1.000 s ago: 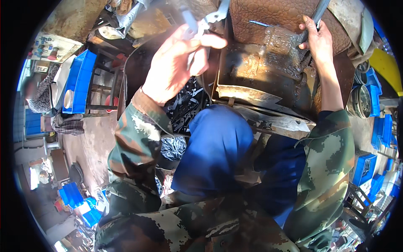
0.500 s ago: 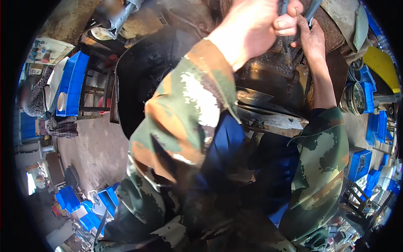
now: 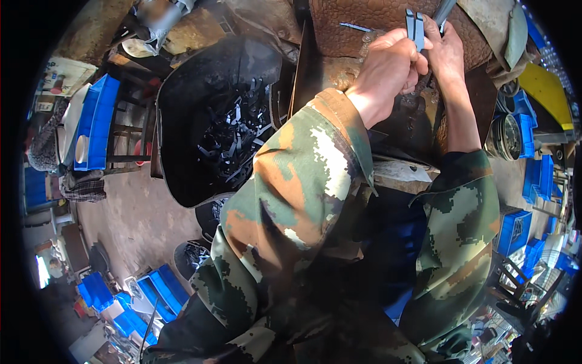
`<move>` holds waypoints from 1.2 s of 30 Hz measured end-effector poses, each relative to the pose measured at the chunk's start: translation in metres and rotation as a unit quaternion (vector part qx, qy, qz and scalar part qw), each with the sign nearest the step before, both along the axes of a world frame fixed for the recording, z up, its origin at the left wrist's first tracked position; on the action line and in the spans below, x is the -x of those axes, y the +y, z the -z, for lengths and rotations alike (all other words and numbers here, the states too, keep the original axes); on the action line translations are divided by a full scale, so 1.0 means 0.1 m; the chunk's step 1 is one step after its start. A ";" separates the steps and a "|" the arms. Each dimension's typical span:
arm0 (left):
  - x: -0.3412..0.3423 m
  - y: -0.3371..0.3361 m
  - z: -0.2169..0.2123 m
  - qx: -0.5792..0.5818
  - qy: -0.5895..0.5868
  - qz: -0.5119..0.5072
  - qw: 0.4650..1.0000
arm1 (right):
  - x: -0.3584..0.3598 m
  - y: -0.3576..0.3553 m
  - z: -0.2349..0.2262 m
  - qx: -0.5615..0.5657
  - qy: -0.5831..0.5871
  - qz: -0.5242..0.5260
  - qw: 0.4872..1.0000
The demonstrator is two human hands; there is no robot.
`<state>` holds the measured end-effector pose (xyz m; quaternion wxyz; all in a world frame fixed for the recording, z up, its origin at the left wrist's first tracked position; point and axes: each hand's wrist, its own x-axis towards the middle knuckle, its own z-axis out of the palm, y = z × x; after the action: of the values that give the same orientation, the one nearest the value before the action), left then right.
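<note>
My left hand [image 3: 388, 76] is closed, thumb and fingers pinching a dark grey two-pronged metal piece [image 3: 415, 30] that stands up from the grip. Close beside it, my right hand [image 3: 447, 54] has its fingers bent around a dark grey bar [image 3: 445, 8], which runs up to the top edge. The bar's lower part is hidden by the fingers. Below both hands lies a dark, wet-looking work surface [image 3: 409, 130]. On the brown textured sheet [image 3: 327, 37] behind them rests a thin metal strip [image 3: 355, 26].
Left of my hands stands a big black tub [image 3: 176, 91] with many loose dark metal pieces [image 3: 237, 124] inside. Blue bins [image 3: 100, 124] are at the left, and more blue crates [image 3: 515, 233] at the right. Round metal tins [image 3: 508, 136] and a yellow panel [image 3: 545, 94] sit at the right.
My left hand and forearm have moved down and slightly right, uncovering more of the tub's contents. The two-pronged piece now shows clearly above its fingers. My right hand has barely shifted.
</note>
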<state>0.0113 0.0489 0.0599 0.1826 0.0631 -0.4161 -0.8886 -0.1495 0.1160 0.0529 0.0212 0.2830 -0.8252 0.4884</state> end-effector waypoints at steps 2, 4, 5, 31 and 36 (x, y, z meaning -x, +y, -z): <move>0.20 0.20 0.07 -0.014 -0.015 0.020 1.000 | 0.20 0.25 0.02 -0.008 0.023 0.016 1.000; 0.13 0.18 0.02 0.003 -0.030 -0.001 1.000 | 0.14 0.20 0.01 0.003 0.005 0.001 1.000; 0.11 0.17 0.01 0.018 -0.041 -0.017 0.999 | 0.12 0.18 0.00 0.003 0.002 -0.002 1.000; 0.20 0.22 0.09 0.120 -0.045 -0.052 0.990 | -0.03 0.19 -0.13 0.040 0.018 0.010 0.999; 0.11 0.16 0.08 0.147 -0.060 -0.059 0.986 | -0.03 0.11 -0.02 0.052 0.027 -0.007 0.998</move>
<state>-0.0001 0.0651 0.0514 0.2163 0.1133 -0.5476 -0.8003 -0.1462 0.1271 0.0552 0.0548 0.3003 -0.7957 0.5231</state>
